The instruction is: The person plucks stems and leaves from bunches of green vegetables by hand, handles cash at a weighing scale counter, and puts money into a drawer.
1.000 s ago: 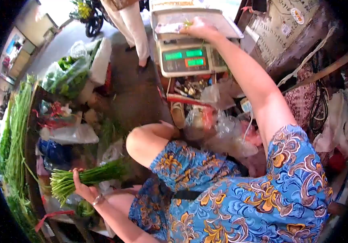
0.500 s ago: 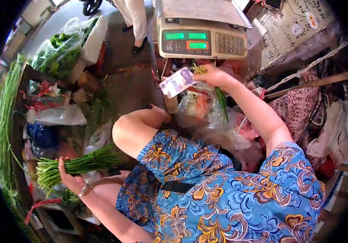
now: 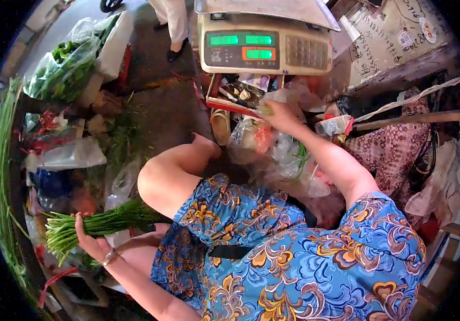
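Note:
My left hand [image 3: 92,242] is closed round a thick bunch of green-stemmed vegetables [image 3: 115,220], its pale cut ends pointing left. In my right hand [image 3: 282,116] is a thinner bunch of green stems [image 3: 301,155]; its pale ends show at my fingertips and its green tips hang below my wrist. These fingers are at the red-edged front of an open drawer [image 3: 234,105] under the scale; whether they grip the drawer is unclear. Inside the drawer lie a banknote [image 3: 255,81] and small loose items.
A digital scale [image 3: 265,51] with lit green displays stands ahead. Bagged leafy greens [image 3: 67,72] are at the upper left, and long green stalks [image 3: 0,176] line the left edge. Clear plastic bags [image 3: 281,147] lie below the drawer. A person's pale trousers [image 3: 174,21] show beyond.
The banknote has left my right fingers and now lies in the drawer. My right hand has moved slightly down, still with the thin bunch. My left hand keeps its hold.

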`<state>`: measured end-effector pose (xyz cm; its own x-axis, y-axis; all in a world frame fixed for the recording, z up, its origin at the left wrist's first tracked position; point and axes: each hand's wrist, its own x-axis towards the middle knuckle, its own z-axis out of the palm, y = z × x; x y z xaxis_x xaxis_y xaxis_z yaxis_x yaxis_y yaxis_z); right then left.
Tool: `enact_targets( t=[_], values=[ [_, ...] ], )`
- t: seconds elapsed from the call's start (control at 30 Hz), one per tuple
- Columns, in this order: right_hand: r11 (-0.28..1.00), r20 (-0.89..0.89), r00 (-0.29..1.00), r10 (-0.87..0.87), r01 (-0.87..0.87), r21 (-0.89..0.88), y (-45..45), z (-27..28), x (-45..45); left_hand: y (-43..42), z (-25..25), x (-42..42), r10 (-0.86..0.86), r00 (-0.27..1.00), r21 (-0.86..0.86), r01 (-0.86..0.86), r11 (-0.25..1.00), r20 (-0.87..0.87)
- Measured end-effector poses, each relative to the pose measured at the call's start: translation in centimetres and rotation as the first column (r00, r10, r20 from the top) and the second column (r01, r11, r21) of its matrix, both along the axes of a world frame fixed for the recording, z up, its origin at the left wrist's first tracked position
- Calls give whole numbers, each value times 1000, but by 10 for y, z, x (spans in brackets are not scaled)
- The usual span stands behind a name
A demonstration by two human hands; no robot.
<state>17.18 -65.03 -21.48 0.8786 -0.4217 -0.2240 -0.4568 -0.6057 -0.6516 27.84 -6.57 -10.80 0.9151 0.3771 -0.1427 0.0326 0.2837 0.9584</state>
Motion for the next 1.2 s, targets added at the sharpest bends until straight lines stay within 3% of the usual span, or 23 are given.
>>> enact_targets(
  t=[0.03,0.07,0.13,0.17,0.27,0.37,0.43,0.5,0.57,0.6,0.63,0.7,0.77,0.83,0.87,0.93,0.97,1.03,1.1,1.17,1.2],
  values=[
    [988,25,991,131,-128,-84,7,0,1,-1,0,1,-18,1000,17,18,1000,3],
    [989,22,992,128,-126,-79,12,1,3,-1,-1,1,-21,1000,22,21,1000,0],
    [968,-246,958,146,-190,-166,21,6,3,-3,-1,1,-30,1000,86,30,996,-11],
    [969,-248,958,144,-187,-161,21,4,-2,-5,1,1,-33,999,90,34,995,-14],
    [988,-238,971,24,-58,-140,15,6,-15,-21,17,-3,31,992,-44,-37,998,-122],
    [981,-202,973,-110,74,-179,-4,3,-36,-17,12,-4,-26,994,-77,18,997,-106],
    [920,22,990,-139,138,-367,-29,-22,-55,-8,3,-2,-42,992,-89,31,996,-118],
    [928,83,958,-275,287,-239,-44,-22,-64,-15,7,-2,-29,991,-51,23,998,-132],
    [922,71,954,-292,300,-244,-55,-23,-75,-19,7,0,-12,990,-22,9,1000,-144],
    [967,-232,959,-163,109,-230,-59,-31,-85,-22,8,1,-1,988,-7,0,1000,-154],
    [985,-510,860,-18,-72,-156,-58,-36,-92,-25,9,1,12,986,10,-10,1000,-164],
    [890,-771,544,332,-452,65,-24,-10,-95,-25,7,2,-4,987,13,6,1000,-161],
    [868,-726,560,399,-485,103,8,-10,-99,-22,1,2,-18,986,18,21,1000,-163],
    [823,-417,722,552,-552,134,35,21,-80,-16,-4,3,-81,990,20,83,996,-112],
    [823,-417,722,552,-551,135,40,16,-73,-17,-4,2,-82,990,21,84,996,-113],
    [832,-251,803,540,-555,12,49,5,-61,-20,-1,1,-101,989,72,109,991,-105],
    [832,-250,803,541,-555,16,51,16,-47,-20,0,1,-101,989,76,109,991,-108],
    [926,-441,846,300,-370,-79,39,50,-7,-19,1,2,-74,987,34,80,996,-139],
    [919,-317,927,201,-290,-266,4,41,7,-28,7,1,-61,987,17,64,998,-150],
    [885,-241,946,218,-295,-360,-32,21,21,-27,3,1,-44,986,-5,43,999,-161],
    [884,-243,944,222,-300,-360,-44,8,24,-19,-4,2,-71,990,68,80,995,-122]
  ],
)
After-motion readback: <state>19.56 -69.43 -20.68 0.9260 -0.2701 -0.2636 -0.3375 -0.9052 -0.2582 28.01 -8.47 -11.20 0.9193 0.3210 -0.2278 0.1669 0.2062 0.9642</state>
